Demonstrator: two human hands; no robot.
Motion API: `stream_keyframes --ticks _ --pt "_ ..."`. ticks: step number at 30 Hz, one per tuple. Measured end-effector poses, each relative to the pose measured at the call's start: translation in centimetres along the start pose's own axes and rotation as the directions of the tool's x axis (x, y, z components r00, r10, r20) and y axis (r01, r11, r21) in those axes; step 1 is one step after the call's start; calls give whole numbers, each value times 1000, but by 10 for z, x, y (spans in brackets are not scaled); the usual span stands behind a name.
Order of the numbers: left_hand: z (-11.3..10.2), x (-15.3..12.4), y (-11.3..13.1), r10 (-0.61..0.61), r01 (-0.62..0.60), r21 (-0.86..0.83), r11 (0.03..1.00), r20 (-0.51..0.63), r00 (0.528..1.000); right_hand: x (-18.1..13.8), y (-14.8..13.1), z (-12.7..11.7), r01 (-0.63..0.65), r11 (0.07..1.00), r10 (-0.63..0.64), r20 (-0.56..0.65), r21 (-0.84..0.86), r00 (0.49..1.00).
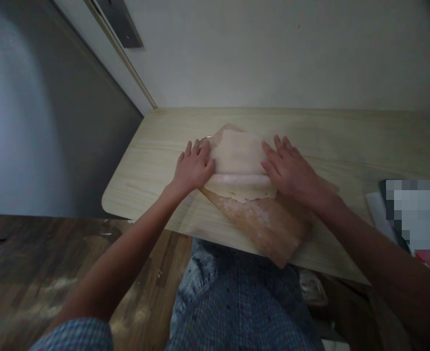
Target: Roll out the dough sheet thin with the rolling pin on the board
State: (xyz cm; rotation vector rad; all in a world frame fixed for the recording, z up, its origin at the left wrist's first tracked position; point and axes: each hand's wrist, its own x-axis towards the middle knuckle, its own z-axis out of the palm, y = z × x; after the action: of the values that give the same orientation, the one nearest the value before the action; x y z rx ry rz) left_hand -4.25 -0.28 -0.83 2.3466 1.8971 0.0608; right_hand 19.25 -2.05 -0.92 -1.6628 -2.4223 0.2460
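A thin sheet of pale dough (238, 153) lies on a floured wooden board (269, 226) on a light wooden table (156, 161). The dough is wrapped partly round a pale rolling pin (238, 179) lying crosswise. My left hand (193, 166) rests flat on the pin's left end, fingers stretched out. My right hand (291, 170) lies flat on the pin's right end and the dough's edge, fingers extended. Both palms press down on the pin.
A metal ring-like object (206, 139) peeks out at the board's far left corner. Blurred items (415, 214) sit at the table's right edge. A wall runs behind the table. Dark wooden floor (25, 263) lies to the left. My checked garment (236, 302) is below.
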Motion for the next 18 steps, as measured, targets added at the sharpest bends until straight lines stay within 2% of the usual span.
stream_keyframes --ticks 7,18 --pt "-3 -28 10 42 -40 34 999 -57 998 -22 -14 -1 -13 998 9 -62 -60 998" --pt "3 -67 23 33 -24 64 998 -148 989 -51 -29 6 -15 993 -1 -145 -115 989"
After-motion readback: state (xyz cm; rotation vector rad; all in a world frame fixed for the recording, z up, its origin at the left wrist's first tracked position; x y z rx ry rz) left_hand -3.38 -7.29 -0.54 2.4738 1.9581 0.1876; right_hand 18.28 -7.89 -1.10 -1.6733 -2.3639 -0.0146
